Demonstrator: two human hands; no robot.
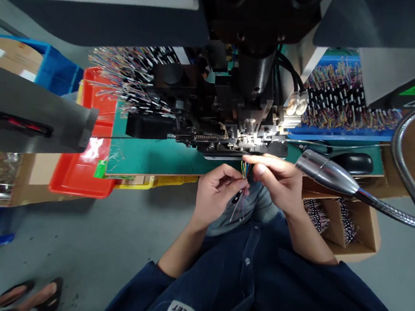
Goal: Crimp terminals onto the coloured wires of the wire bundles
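My left hand (pixel 218 191) pinches a short cable (pixel 238 196) between thumb and fingers, just below the machine's front edge. Thin coloured wires (pixel 245 168) fan upward from the cable, and pale strands hang beneath it. At the wires' upper end, my right hand (pixel 279 177) has its fingers closed around some of them; its fingertips lie close under the machine. The black machine (pixel 248 130), brightly lit at its metal working point, stands right in front of both hands. Exactly which wires the right fingers grip is too small to tell.
A bendable metal lamp (pixel 327 172) reaches in at the right, near a black mouse (pixel 353 162). Wire bundles fill a blue tray (pixel 341 135) behind. Red trays (pixel 82 163) stand left of the green bench top (pixel 148 157). Another person's feet (pixel 45 296) show lower left.
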